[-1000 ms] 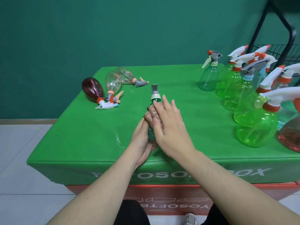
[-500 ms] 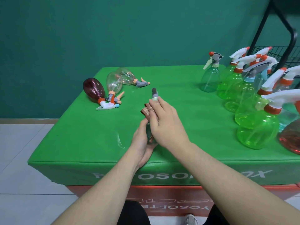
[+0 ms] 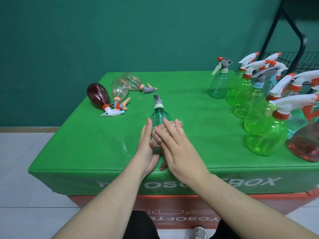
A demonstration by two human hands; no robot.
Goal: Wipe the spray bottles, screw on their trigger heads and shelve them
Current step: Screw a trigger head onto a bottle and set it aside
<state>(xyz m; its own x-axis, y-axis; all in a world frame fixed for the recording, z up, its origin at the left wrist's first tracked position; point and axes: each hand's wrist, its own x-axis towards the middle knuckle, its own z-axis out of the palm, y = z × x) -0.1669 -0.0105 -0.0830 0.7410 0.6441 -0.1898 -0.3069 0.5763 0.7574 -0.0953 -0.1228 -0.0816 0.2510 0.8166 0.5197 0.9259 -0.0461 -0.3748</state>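
A teal spray bottle (image 3: 159,116) with a grey trigger head (image 3: 157,99) lies on the green box top (image 3: 82,142), neck pointing away from me. My left hand (image 3: 146,147) cradles its left side and base, fingers straight along it. My right hand (image 3: 179,149) lies flat on a brown cloth (image 3: 165,128) and presses it onto the bottle's body. The lower half of the bottle is hidden under the cloth and hands.
Three bottles lie at the far left: a dark red one (image 3: 97,96) and two clear ones (image 3: 119,87), (image 3: 133,81). Several upright green bottles (image 3: 264,135) and a pink one (image 3: 305,144) crowd the right side. A black wire rack (image 3: 293,61) stands behind them.
My right hand and the cloth slid down the bottle toward me, uncovering its neck and shoulder. My left hand stayed at the bottle's base.
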